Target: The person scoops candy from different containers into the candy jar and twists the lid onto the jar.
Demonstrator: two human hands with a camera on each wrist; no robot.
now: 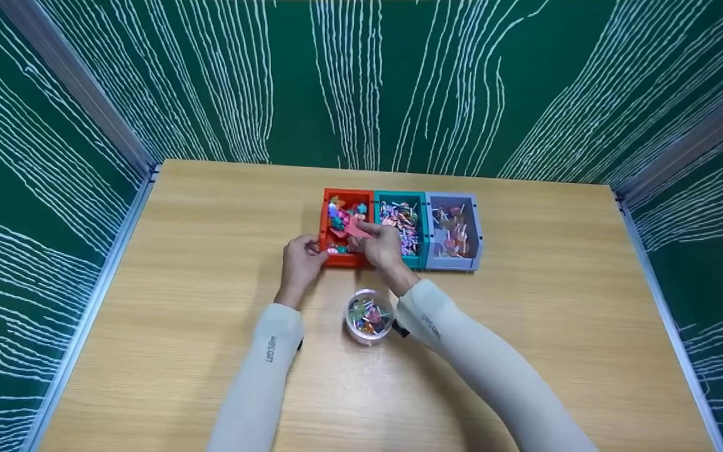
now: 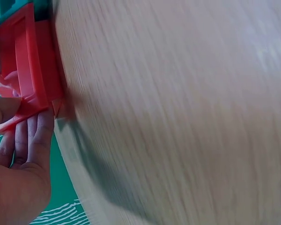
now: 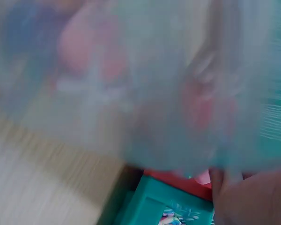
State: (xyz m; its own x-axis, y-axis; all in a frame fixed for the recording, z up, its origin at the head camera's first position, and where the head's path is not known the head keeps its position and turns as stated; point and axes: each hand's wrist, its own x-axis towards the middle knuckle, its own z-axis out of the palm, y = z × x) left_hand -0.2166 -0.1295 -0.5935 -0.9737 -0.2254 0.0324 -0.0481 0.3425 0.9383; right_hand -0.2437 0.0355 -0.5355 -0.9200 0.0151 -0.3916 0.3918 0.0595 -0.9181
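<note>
My left hand (image 1: pixel 302 263) grips the front left corner of the red bin (image 1: pixel 348 262), its thumb over the rim. In the left wrist view the left hand (image 2: pixel 25 173) has its fingers underneath the red bin (image 2: pixel 47 65). My right hand (image 1: pixel 383 246) holds a pink scoop (image 1: pixel 355 228) inside that bin, among colourful wrapped candies (image 1: pixel 336 212). Part of the scoop is hidden by the fingers. Below the right wrist stands a clear round jar (image 1: pixel 366 339) containing mixed candies and lollipops. The right wrist view is mostly filled by this jar (image 3: pixel 145 117), blurred and close.
Joined to the red bin's right side is a teal bin (image 1: pixel 424 242) with many small striped candies. A lilac bin (image 1: pixel 476 235) holding lollipops comes after it. All stand on a wooden table (image 1: pixel 556 282), with green line-patterned walls (image 1: pixel 292 81) around.
</note>
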